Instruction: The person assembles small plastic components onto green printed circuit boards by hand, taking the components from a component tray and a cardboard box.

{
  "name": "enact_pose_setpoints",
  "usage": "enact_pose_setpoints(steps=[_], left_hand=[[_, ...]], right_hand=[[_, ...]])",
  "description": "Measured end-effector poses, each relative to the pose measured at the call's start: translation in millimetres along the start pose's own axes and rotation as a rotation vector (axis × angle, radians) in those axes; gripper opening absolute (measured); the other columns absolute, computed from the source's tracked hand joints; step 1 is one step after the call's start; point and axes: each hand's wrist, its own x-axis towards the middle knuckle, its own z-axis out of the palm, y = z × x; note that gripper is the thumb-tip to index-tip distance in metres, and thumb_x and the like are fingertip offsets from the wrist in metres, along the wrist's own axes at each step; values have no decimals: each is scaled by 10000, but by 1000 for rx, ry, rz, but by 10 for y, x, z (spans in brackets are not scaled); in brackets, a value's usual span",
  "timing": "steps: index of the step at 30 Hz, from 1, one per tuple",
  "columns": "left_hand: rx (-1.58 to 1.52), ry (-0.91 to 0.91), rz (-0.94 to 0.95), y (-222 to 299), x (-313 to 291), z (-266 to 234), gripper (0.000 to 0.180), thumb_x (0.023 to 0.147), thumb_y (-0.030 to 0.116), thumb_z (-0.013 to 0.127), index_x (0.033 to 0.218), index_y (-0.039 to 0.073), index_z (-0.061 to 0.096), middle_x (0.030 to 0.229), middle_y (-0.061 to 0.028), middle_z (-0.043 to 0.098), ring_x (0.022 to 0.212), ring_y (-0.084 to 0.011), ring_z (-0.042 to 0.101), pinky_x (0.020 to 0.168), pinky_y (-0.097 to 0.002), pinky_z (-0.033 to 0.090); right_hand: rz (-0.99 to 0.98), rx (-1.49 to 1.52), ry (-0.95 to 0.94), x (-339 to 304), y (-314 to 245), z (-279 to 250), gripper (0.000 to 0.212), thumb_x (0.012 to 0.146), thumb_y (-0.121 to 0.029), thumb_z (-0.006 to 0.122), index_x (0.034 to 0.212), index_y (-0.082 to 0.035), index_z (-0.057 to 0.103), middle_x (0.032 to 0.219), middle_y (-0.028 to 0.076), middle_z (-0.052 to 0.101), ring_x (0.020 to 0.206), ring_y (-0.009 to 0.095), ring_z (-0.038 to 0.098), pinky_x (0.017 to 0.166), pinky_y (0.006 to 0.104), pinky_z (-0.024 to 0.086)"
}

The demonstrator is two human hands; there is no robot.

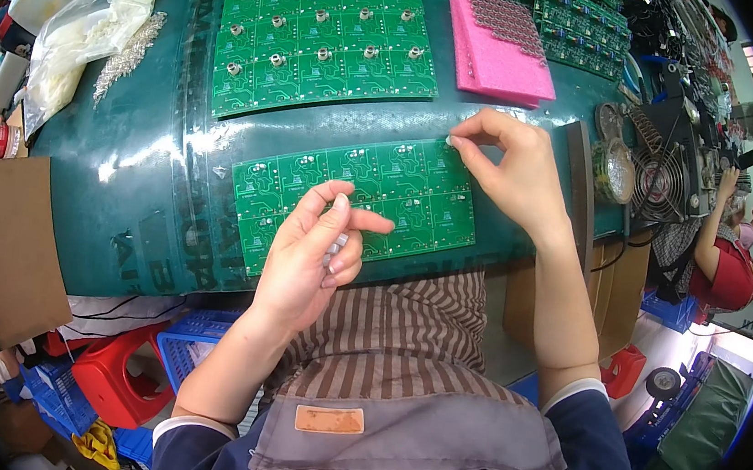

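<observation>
A green circuit board panel lies on the table in front of me. At its far right corner my right hand has thumb and forefinger pinched on a tiny whitish part, whose exact kind is too small to make out. My left hand is over the panel's near left part, palm turned up. Its curled lower fingers hold several small whitish parts, while the forefinger points to the right. Beyond lies a larger green panel with rows of small metal cylindrical parts standing on it.
A pink foam block with rows of small parts stands at the far right, beside stacked circuit boards. A clear bag and a heap of small metallic parts lie at the far left. A fan stands right; another person is beyond.
</observation>
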Motion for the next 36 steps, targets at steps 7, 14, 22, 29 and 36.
enact_pose_setpoints(steps=[7, 14, 22, 29, 36], left_hand=[[37, 23, 60, -74, -2, 50, 180, 989, 258, 405, 1034, 102, 483, 1019, -178, 620, 493, -26, 317, 399, -150, 264], [31, 4, 99, -92, -2, 10, 189, 971, 248, 458, 1048, 86, 517, 902, -66, 589, 524, -26, 324, 432, -154, 267], [88, 65, 83, -70, -13, 55, 257, 953, 244, 503, 1093, 34, 551, 880, -16, 537, 535, -19, 315, 442, -155, 259], [155, 90, 37, -53, -16, 92, 250, 930, 190, 549, 1117, 25, 553, 889, -43, 565, 521, -7, 314, 435, -150, 260], [112, 74, 59, -83, -8, 34, 196, 914, 155, 579, 1053, 16, 576, 895, -110, 622, 476, 15, 305, 421, -162, 236]], right_hand=[[-25, -34, -23, 36, -34, -18, 92, 763, -58, 628, 823, 13, 626, 779, 136, 658, 728, 258, 656, 664, 324, 511], [-18, -46, -10, 42, -38, 5, 91, 764, -62, 632, 822, 8, 630, 778, 141, 657, 724, 268, 652, 655, 333, 507], [-62, -49, 23, -16, -16, 26, 75, 763, -47, 634, 813, 8, 622, 782, 141, 648, 710, 271, 644, 642, 337, 502], [-82, -71, 63, -77, 11, 81, 70, 758, -33, 641, 814, 0, 614, 813, 135, 645, 711, 281, 635, 624, 346, 493], [-212, -116, 41, 14, 59, -69, 123, 711, 7, 664, 828, -20, 637, 919, 123, 656, 885, 299, 628, 792, 334, 500]])
